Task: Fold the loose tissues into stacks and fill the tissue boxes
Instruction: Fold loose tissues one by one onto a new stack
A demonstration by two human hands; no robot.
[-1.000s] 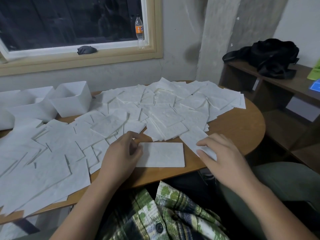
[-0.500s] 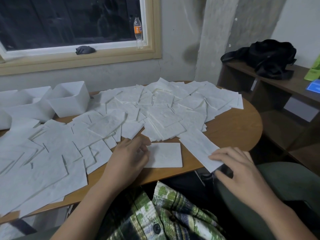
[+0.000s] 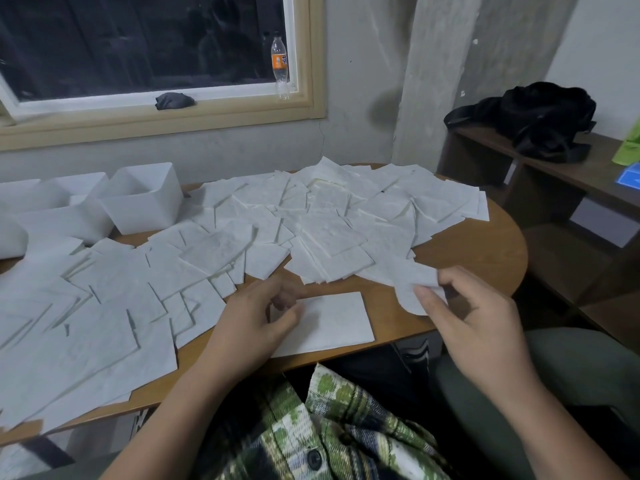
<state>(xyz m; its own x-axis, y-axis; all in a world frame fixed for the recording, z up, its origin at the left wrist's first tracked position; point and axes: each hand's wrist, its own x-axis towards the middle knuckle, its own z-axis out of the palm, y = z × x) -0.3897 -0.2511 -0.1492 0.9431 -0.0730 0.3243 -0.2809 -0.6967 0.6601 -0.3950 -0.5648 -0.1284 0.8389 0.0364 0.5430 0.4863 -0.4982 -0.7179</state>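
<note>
Loose white tissues (image 3: 242,244) cover most of the round wooden table (image 3: 474,251). A folded tissue stack (image 3: 336,320) lies at the near edge in front of me. My left hand (image 3: 252,327) rests on the stack's left end, with its thumb and fingers curled at that edge. My right hand (image 3: 474,327) pinches a loose tissue (image 3: 412,285) lifted off the table to the right of the stack. White open tissue boxes (image 3: 142,202) stand at the back left.
A plastic bottle (image 3: 280,67) and a dark cloth (image 3: 175,100) sit on the window sill. A wooden shelf (image 3: 554,174) at the right carries a black bag (image 3: 533,116). My plaid shirt and lap are below the table edge.
My right hand has dragged one tissue off the pile and lifted it, now pinched in its fingers. My left hand stays at the folded stack's left end.
</note>
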